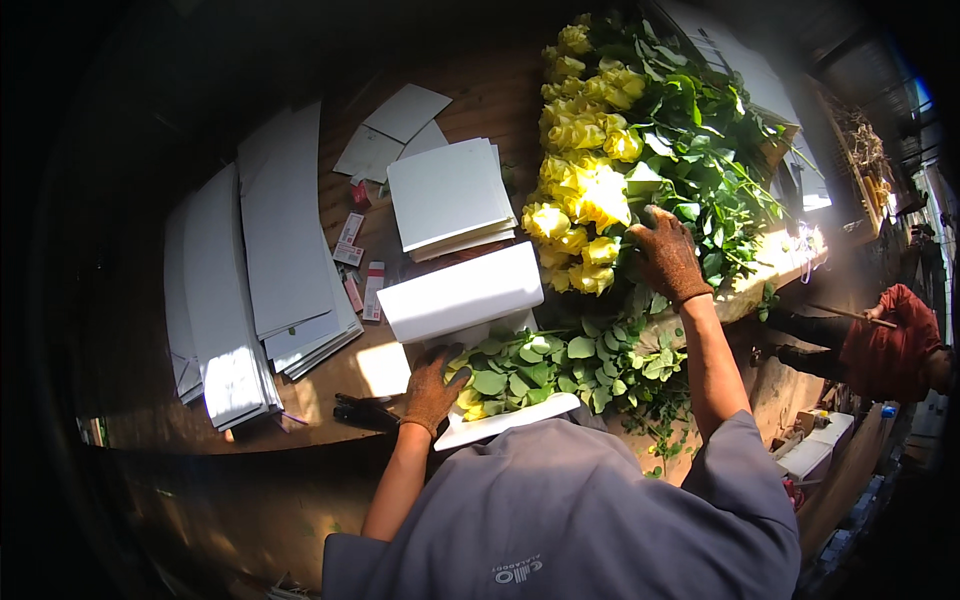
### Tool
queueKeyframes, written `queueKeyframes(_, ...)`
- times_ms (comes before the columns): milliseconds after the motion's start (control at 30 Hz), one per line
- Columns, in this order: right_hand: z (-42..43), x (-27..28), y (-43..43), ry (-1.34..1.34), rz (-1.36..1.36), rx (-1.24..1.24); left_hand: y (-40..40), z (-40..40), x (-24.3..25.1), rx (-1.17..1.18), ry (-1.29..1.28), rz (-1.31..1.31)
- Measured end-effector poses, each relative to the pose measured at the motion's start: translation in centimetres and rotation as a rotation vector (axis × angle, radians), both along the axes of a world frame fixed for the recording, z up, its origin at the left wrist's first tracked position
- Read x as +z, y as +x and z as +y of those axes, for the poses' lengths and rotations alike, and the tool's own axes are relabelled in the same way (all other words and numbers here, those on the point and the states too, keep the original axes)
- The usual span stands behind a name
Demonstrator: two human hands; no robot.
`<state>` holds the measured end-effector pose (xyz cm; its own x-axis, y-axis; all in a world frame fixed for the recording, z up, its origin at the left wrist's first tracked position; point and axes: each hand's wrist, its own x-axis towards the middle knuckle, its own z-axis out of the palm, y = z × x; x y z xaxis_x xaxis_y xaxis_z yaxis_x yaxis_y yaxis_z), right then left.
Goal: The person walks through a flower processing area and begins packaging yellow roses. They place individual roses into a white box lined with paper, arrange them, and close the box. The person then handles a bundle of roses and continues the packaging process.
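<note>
My left hand (435, 386), in a brown work glove, rests over yellow rose heads (472, 405) at the left end of a leafy bunch. Its thumb and fingers are spread. That bunch of roses (525, 367) lies close to my body, between a white sheet (510, 424) on the near side and a folded white board (461, 292) on the far side. To the right, my gloved right hand (667, 255) reaches into a big pile of yellow roses (585, 180), at the stems just below the blooms. Leaves hide its fingertips, so its hold is unclear.
Stacks of long white cardboard sheets (285, 225) stand on the wooden table at left. Squarer white sheets (446, 191) are stacked in the middle, near small red-and-white boxes (373, 289). A black hand tool (364, 411) lies by my left wrist. A person in red (892, 345) stands at right.
</note>
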<state>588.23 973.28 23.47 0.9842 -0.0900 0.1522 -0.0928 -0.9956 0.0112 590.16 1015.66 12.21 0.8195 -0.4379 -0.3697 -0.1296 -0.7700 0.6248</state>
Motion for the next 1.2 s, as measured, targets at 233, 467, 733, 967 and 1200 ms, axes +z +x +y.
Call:
queueKeyframes(233,-5.8,10.8,-3.1,0.602,-0.563,-0.147,-0.3,0.3,-1.1,-0.009,0.054,-0.045)
queueKeyframes(467,4.7,16.8,-3.2,0.201,-0.404,0.233,0.2,0.3,0.0,-0.045,0.028,-0.03)
queueKeyframes(733,14.0,8.2,-1.7,0.403,0.377,0.495,-0.4,0.5,-1.0,0.001,0.0,0.021)
queueKeyframes(967,19.5,-7.0,0.3,0.419,0.295,0.527,-0.6,0.7,-1.2,-0.174,0.023,-0.329)
queueKeyframes(1200,20.2,-12.4,1.2,0.201,0.372,0.482,-1.9,1.0,-1.2,-0.049,-0.001,-0.215)
